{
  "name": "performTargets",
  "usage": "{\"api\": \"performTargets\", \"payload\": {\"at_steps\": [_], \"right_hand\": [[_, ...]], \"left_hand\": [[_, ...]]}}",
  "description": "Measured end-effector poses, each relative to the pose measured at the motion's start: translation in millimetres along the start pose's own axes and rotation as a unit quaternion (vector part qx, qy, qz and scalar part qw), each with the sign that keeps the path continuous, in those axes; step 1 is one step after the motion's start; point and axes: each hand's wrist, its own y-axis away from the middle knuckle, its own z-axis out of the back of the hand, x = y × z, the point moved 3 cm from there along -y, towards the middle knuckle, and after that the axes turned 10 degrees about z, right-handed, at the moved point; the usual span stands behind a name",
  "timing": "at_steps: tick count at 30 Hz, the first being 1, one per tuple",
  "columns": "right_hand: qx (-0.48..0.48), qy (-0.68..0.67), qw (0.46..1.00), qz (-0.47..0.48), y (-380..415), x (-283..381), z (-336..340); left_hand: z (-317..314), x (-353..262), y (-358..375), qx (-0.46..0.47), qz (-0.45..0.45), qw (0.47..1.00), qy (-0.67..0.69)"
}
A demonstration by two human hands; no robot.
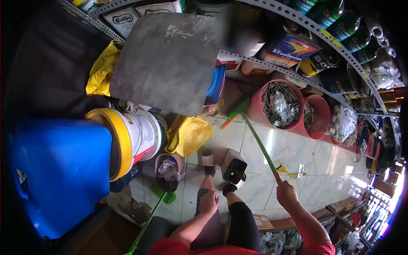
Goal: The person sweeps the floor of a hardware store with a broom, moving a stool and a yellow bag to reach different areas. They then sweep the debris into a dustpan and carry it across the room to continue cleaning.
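My right hand point(287, 193) is wrapped round the green handle of a broom point(260, 144). The green broom head with orange bristles lies on the tiles, close to a pink bucket point(253, 107) filled with nails and a plastic bag. On my knee rests my left hand point(209, 202), holding nothing, its thumb out and its fingers draped over the leg. A square container point(227, 159) with a dark inside stands on the floor by my feet. To the left, a long-handled green dustpan point(169, 197) sits beneath a small pink bin point(161, 159) holding plastic wrappings.
Shelves with paint tins and green bottles point(331, 15) curve along the back and right. More pink buckets point(321, 102) line the floor there. A grey board point(165, 63), a yellow-lidded pail point(142, 136) and a blue container point(63, 170) crowd the left. Yellow scrap point(291, 171) lies on the tiles.
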Motion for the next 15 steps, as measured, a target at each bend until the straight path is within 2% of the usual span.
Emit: {"api": "performTargets", "payload": {"at_steps": [3, 7, 12, 15], "right_hand": [[-0.089, -0.049, 0.995, 0.006, -25, 4, -9], [-0.116, -0.031, 0.993, -0.004, -114, 18, -47], [-0.008, -0.001, 1.0, -0.006, -59, -1, -87], [0.018, -0.014, 0.999, 0.023, -11, -15, -72]], "left_hand": [[-1, -5, 1, 0.01, -0.004, 1.0, -0.007], [-10, 2, 6, 0.021, -0.006, 1.0, -0.005], [-16, 3, 12, 0.017, -0.003, 1.0, -0.018], [-23, 5, 13, 0.02, -0.001, 1.0, -0.014]]}}
